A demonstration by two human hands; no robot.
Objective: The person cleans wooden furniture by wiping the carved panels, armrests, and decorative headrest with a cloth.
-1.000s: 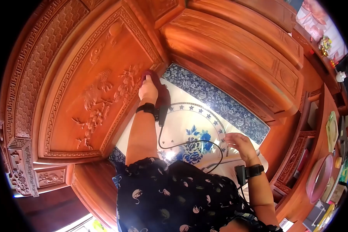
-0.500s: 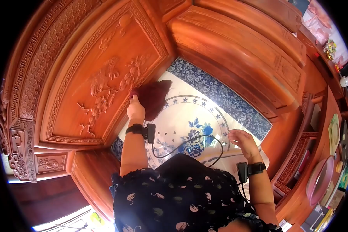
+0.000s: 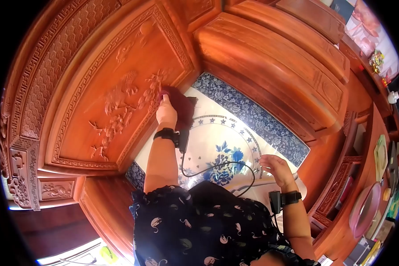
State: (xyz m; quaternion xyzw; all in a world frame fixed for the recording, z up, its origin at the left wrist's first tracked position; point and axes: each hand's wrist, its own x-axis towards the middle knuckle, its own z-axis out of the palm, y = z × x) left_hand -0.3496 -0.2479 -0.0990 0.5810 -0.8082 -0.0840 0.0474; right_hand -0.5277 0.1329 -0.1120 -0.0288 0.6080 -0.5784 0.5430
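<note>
My left hand [image 3: 167, 114] is closed on a dark red cloth [image 3: 185, 104]. The cloth lies against the lower edge of a carved wooden panel [image 3: 119, 102], and its loose part hangs over the white floor below. Flowers, branches and a bird stand out in relief on the panel. To the right my right hand [image 3: 277, 169] hovers with fingers apart and nothing in it. Each wrist wears a black strap with a small box, and a black cable [image 3: 208, 167] loops between them.
A blue-patterned border [image 3: 252, 117] edges the white floor with its blue flower design [image 3: 221, 170]. A wooden drawer front [image 3: 270, 66] rises behind it. On the right, a wooden shelf unit [image 3: 341, 186] carries a pink oval tray [image 3: 365, 208] and a green dish [image 3: 381, 157].
My left hand has slid up and to the right along the panel's lower edge with the cloth, which is now more bunched. My right hand has shifted only slightly.
</note>
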